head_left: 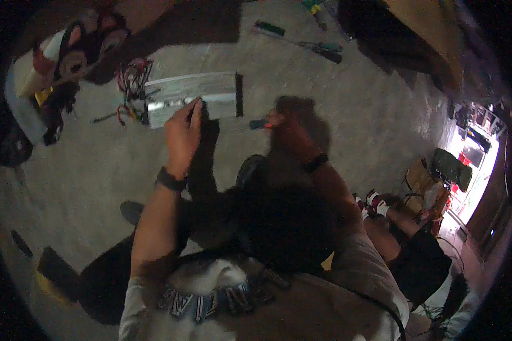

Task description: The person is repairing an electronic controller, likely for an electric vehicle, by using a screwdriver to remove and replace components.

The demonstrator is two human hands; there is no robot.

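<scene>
Metal case [193, 98] lies crosswise, left hand [183, 131] touching it.

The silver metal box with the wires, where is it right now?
In the head view the silver metal box lies on the concrete floor at upper left of centre, a wire bundle at its left end and the left hand touching its near edge.

A long silvery metal box [193, 98] lies flat on the concrete floor, a tangle of red and black wires [132, 82] spilling from its left end. A screwdriver [250, 124] with a dark handle lies level just beside its lower right corner, thin shaft pointing left.
</scene>
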